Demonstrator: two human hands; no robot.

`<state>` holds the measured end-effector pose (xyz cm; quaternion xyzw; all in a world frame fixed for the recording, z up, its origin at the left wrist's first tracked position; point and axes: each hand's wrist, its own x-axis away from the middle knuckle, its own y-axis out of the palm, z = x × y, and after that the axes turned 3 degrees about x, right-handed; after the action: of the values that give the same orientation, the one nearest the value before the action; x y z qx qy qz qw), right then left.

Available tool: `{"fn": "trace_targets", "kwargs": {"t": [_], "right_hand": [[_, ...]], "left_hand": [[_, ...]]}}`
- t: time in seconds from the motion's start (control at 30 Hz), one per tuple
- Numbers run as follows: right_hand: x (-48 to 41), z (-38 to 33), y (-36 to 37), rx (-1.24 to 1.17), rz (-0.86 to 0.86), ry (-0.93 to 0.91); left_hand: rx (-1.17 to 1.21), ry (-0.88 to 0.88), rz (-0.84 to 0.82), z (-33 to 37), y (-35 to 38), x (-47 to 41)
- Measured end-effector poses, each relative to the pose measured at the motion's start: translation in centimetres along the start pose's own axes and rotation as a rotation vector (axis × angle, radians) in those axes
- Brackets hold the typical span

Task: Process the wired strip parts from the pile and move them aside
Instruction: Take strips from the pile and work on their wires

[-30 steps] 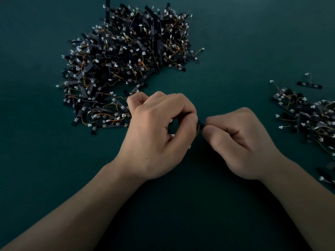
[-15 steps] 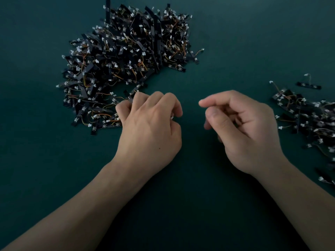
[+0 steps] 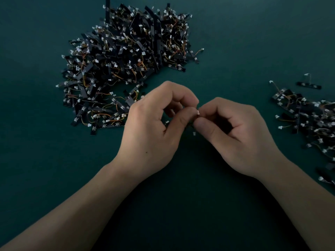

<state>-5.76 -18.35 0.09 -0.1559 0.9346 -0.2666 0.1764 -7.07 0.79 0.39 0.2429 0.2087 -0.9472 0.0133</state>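
Note:
A big pile (image 3: 125, 58) of black strip parts with orange wires and white plugs lies at the upper left of the dark green table (image 3: 235, 42). A smaller heap (image 3: 308, 120) of the same parts sits at the right edge. My left hand (image 3: 154, 131) and my right hand (image 3: 239, 134) meet in the middle, fingertips together. Between them they pinch one wired strip part (image 3: 197, 113); a white plug shows at the fingertips and another white plug (image 3: 194, 133) hangs just below. The strip itself is mostly hidden by my fingers.
One strip part (image 3: 309, 85) lies apart, above the right heap. A few more parts (image 3: 326, 178) lie at the right edge lower down. Bare green table stretches between the two heaps and in front of my arms.
Half a second ago my hands were apart, the left one at the pile's edge. Now they have come together in the middle and both pinch a part.

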Motion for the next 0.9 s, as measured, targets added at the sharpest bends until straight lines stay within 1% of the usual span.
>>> {"fn": "trace_targets", "kwargs": {"t": [0.13, 0.23, 0.33, 0.4, 0.5, 0.63, 0.73, 0.9], "right_hand": [[0.06, 0.21, 0.14, -0.032, 0.032, 0.049], [0.06, 0.15, 0.09, -0.071, 0.060, 0.053], [0.18, 0.07, -0.04, -0.065, 0.054, -0.012], [0.29, 0.09, -0.06, -0.079, 0.072, -0.043], [0.23, 0.17, -0.01, -0.068, 0.088, -0.010], [-0.11, 0.31, 0.18, 0.030, 0.020, 0.045], [-0.21, 0.19, 0.31, 0.112, -0.019, 0.021], [-0.11, 0.01, 0.50, 0.128, 0.052, 0.024]], "left_hand": [[0.006, 0.017, -0.010, -0.19, 0.12, 0.00], [0.044, 0.024, 0.059, -0.32, 0.05, -0.08], [0.072, -0.013, 0.131, -0.58, -0.09, -0.22], [0.024, -0.033, 0.144, -0.78, -0.17, -0.34], [-0.072, -0.032, 0.137, -0.90, -0.14, -0.37], [0.037, -0.002, 0.118, -0.73, -0.12, -0.29], [0.082, -0.004, 0.163, -0.78, -0.21, -0.38], [0.145, -0.111, 0.185, -1.03, -0.25, -0.36]]}}
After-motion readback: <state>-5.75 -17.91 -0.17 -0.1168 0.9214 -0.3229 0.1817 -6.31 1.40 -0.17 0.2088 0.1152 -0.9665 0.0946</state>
